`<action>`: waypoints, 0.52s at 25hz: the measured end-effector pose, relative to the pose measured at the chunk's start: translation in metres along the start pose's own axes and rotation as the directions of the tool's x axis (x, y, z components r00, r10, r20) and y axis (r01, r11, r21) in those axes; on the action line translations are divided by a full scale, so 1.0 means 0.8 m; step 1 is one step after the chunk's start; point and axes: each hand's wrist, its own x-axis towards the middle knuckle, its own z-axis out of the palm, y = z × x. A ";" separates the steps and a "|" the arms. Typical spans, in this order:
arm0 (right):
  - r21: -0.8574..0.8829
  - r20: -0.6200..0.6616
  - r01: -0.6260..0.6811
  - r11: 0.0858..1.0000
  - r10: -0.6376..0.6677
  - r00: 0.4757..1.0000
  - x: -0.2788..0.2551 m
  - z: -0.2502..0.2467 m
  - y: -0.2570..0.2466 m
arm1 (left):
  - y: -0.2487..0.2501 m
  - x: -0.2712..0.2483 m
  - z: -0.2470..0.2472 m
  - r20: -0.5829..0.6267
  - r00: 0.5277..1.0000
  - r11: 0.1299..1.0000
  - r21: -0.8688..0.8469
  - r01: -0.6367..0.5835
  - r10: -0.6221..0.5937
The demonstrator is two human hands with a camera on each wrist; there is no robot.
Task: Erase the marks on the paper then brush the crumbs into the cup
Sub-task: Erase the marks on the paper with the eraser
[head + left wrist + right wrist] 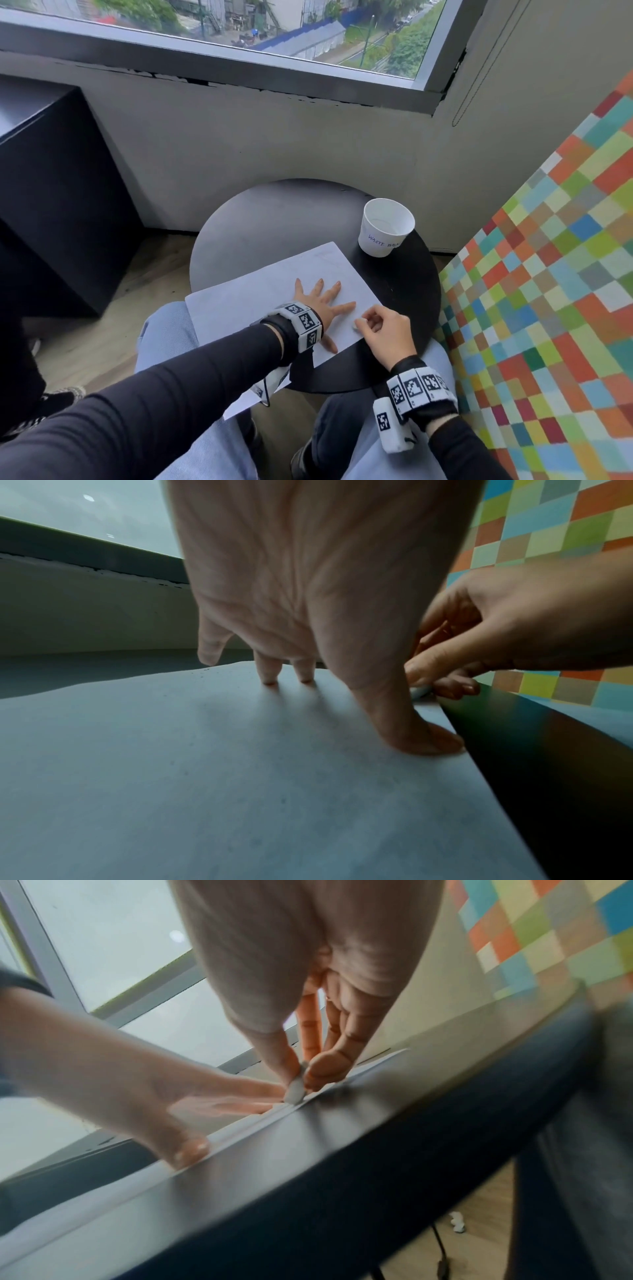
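White and thin, the paper (pixel 260 291) lies askew on the round black table (pixel 274 219), its near-left corner hanging off the edge over the person's lap. It looks light and limp — a sheet that would slide or buckle under rubbing unless pinned, and tear or crease if dragged hard. On its near half the left hand (pixel 317 305) is spread flat, fingers straight and splayed, and the left-wrist view shows fingertips (pixel 268 679) and thumb pressing down on the sheet. That is a sensible hold: broad, flat pressure close to the spot being worked, not a pinch at an edge.

Just right of that hand, at the paper's right border, the right hand (pixel 385 330) curls its thumb and fingers around a small pale eraser (pixel 295 1092), whose tip sits on or just above the paper's edge where sheet meets tabletop. The eraser appears small, soft and slightly grippy — best held low, near its working end, so it does not bend or slip out. Faint dark specks show on the sheet in the left-wrist view; whether they are crumbs or leftover marks I cannot tell.

Further right and farther back stands the white paper cup (pixel 387 226), upright, open and well apart from both hands, with handwriting on its side. It looks light and easily tipped — steady it by the wall when sweeping crumbs in.
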 end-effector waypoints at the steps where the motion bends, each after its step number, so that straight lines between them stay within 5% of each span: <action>1: -0.005 0.007 -0.004 1.000 0.004 1.000 0.001 -0.002 0.000 | -0.001 0.001 0.000 0.002 1.000 1.000 -0.006 0.010 -0.010; 4: -0.048 0.174 0.063 0.997 -0.054 0.983 0.000 -0.006 -0.002 | -0.002 0.001 0.000 0.006 1.000 1.000 -0.012 0.015 -0.015; 7: -0.054 0.090 0.048 0.997 -0.044 0.995 0.006 -0.015 0.005 | -0.001 0.002 -0.001 0.009 1.000 1.000 -0.019 0.008 -0.008; 11: -0.075 0.225 0.111 0.991 -0.091 0.970 0.000 -0.012 0.002 | 0.000 0.001 -0.002 0.019 1.000 1.000 -0.019 0.013 -0.013; 13: -0.061 0.138 0.063 0.996 -0.054 0.989 0.007 -0.014 0.007 | 0.001 0.001 -0.002 0.026 1.000 1.000 -0.013 0.015 -0.014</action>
